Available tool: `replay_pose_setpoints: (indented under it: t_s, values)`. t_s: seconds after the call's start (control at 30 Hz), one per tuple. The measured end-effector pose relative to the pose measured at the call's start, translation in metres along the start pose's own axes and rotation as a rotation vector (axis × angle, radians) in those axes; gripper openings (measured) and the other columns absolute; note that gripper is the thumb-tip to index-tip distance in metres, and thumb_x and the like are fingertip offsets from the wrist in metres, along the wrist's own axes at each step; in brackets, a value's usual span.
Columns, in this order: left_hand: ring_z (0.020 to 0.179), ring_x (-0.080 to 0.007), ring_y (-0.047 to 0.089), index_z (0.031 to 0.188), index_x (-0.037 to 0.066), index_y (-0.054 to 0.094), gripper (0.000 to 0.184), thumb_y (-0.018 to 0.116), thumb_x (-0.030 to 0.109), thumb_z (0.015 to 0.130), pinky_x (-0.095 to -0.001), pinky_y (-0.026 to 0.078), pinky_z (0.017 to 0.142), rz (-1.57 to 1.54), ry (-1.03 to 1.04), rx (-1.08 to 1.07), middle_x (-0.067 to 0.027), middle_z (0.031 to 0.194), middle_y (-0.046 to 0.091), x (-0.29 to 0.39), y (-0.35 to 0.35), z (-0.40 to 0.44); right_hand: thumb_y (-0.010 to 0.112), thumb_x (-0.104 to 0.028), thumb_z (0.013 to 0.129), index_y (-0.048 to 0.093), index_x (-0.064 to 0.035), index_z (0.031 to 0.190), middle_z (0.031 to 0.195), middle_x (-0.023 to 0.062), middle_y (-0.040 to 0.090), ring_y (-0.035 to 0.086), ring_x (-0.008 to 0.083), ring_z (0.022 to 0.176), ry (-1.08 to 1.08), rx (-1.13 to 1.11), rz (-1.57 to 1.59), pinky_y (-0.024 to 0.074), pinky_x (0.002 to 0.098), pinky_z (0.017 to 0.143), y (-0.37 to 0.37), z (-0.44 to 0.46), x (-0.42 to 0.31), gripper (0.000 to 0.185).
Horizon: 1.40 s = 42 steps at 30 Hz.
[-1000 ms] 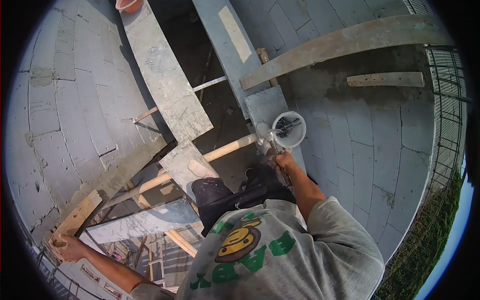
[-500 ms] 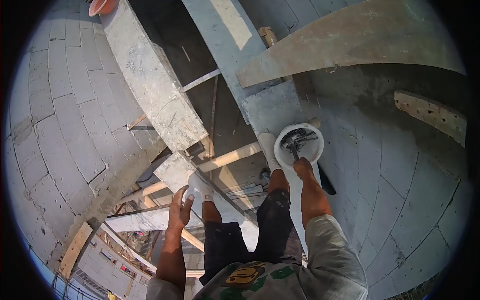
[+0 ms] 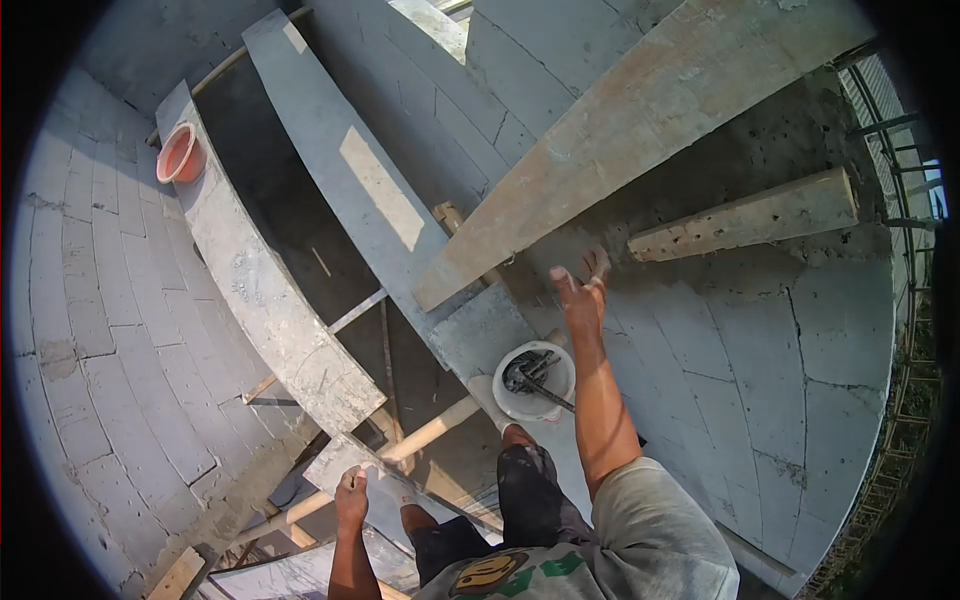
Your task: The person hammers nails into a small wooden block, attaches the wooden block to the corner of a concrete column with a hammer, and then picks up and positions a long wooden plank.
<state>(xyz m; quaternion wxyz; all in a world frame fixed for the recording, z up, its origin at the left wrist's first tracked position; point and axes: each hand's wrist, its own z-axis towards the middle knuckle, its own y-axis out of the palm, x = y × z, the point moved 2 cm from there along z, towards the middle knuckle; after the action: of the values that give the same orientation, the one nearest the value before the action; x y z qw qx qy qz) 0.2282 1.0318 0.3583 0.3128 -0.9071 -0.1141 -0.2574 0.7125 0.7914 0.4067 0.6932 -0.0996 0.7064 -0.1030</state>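
My right hand (image 3: 583, 290) reaches up in front of the block wall with its fingers apart, holding nothing. It is just left of a wooden piece with holes (image 3: 750, 220) and below a long wide board (image 3: 640, 130). Low on the left, my left hand (image 3: 352, 492) hovers over a short plank (image 3: 330, 462), fingers curled together; whether anything small is in them cannot be made out. A white bucket (image 3: 560, 380) holding dark metal pieces and a dark handle (image 3: 552, 397) stands beside my foot.
Two long planks (image 3: 265, 290) (image 3: 345, 190) flank a deep gap, crossed by a wooden pole (image 3: 432, 432). A pink bowl (image 3: 181, 155) rests on the left plank. Block walls (image 3: 125, 350) rise on both sides. Metal bars (image 3: 905, 300) line the right edge.
My right hand has let go of the dark handle in the bucket and moved up to the wall, its fingers spreading. My left hand's fingers have closed together. The view has shifted.
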Motion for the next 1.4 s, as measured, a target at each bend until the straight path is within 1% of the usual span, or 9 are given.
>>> replay_pose_setpoints:
  t_s: [0.13,0.43,0.53,0.63,0.67,0.97,1.13,1.23,1.4]
  values:
    - [0.095,-0.0202,0.060,0.112,-0.005,0.061,0.038,0.060,0.028,0.092,-0.0314,0.046,0.087,-0.132,0.077,0.011,-0.0141,0.101,0.066,-0.015,0.001,0.000,0.084,-0.027,0.071,0.029,0.0041,0.139,0.136,0.0222,0.041,0.045,0.0312,0.124,-0.208,-0.021,0.069,0.0410,0.0372,0.099,0.030,0.062,-0.073,0.093]
    - [0.091,-0.0209,0.061,0.107,-0.006,0.064,0.036,0.059,0.026,0.092,-0.0314,0.047,0.084,-0.247,-0.117,0.047,-0.0132,0.098,0.068,-0.064,-0.012,-0.034,0.077,0.000,0.064,0.055,0.0017,0.118,0.112,0.0098,0.064,0.060,0.0228,0.103,0.150,-0.012,0.465,0.0450,0.0332,0.093,0.053,0.050,-0.095,0.058]
    - [0.063,-0.0121,0.052,0.087,0.001,0.063,0.025,0.060,0.025,0.091,-0.0284,0.042,0.058,-0.246,-0.074,0.096,-0.0020,0.071,0.059,-0.107,-0.016,-0.024,0.077,0.001,0.063,0.056,0.0008,0.118,0.111,0.0106,0.064,0.061,0.0238,0.102,0.103,-0.079,0.335,0.0464,0.0334,0.091,0.064,0.032,-0.107,0.058]
    - [0.061,-0.0121,0.052,0.081,0.002,0.061,0.025,0.060,0.025,0.091,-0.0289,0.042,0.057,-0.254,-0.001,0.103,-0.0019,0.070,0.059,-0.111,-0.027,-0.021,0.077,0.000,0.063,0.056,0.0009,0.117,0.108,0.0106,0.066,0.062,0.0243,0.100,0.010,-0.161,0.440,0.0472,0.0342,0.089,0.084,0.021,-0.106,0.058]
    - [0.084,-0.0186,0.062,0.103,-0.006,0.065,0.034,0.059,0.026,0.092,-0.0308,0.048,0.081,-0.315,-0.112,0.125,-0.0103,0.089,0.068,-0.098,-0.031,-0.026,0.077,0.001,0.064,0.056,0.0012,0.116,0.109,0.0101,0.065,0.061,0.0231,0.099,0.014,-0.160,0.378,0.0474,0.0340,0.088,0.089,0.010,-0.107,0.057]
    - [0.093,-0.0311,0.065,0.104,-0.002,0.066,0.047,0.055,0.042,0.092,-0.0384,0.047,0.083,-0.339,-0.108,0.199,-0.0198,0.095,0.069,-0.079,-0.010,-0.029,0.077,0.005,0.069,0.059,0.0027,0.112,0.109,0.0089,0.063,0.058,0.0201,0.098,-0.127,-0.214,0.346,0.0462,0.0317,0.088,0.117,-0.101,-0.139,0.047]
    - [0.063,-0.0113,0.053,0.082,0.010,0.060,0.049,0.049,0.057,0.091,-0.0330,0.042,0.062,-0.797,-0.406,0.022,0.0016,0.068,0.056,-0.030,-0.017,-0.087,0.073,0.006,0.074,0.060,0.0021,0.111,0.107,0.0080,0.062,0.057,0.0198,0.098,-0.022,-0.401,0.354,0.0439,0.0325,0.090,0.112,-0.156,-0.209,0.040]
    - [0.109,-0.0369,0.058,0.120,-0.001,0.052,0.077,0.043,0.068,0.087,-0.0560,0.044,0.092,-0.930,-0.456,-0.118,-0.0217,0.119,0.059,-0.040,-0.001,-0.103,0.071,0.000,0.078,0.060,0.0026,0.111,0.104,0.0066,0.061,0.056,0.0182,0.096,-0.120,-0.518,0.277,0.0441,0.0320,0.088,0.104,-0.197,-0.258,0.035]
    - [0.120,-0.0416,0.050,0.144,-0.002,0.028,0.107,0.035,0.083,0.079,-0.0581,0.038,0.098,-1.257,-0.539,-0.296,-0.0272,0.134,0.048,-0.030,0.039,-0.102,0.068,-0.008,0.082,0.058,0.0030,0.113,0.105,0.0071,0.060,0.056,0.0169,0.097,-0.156,-0.688,0.155,0.0439,0.0309,0.087,0.088,-0.235,-0.320,0.034]
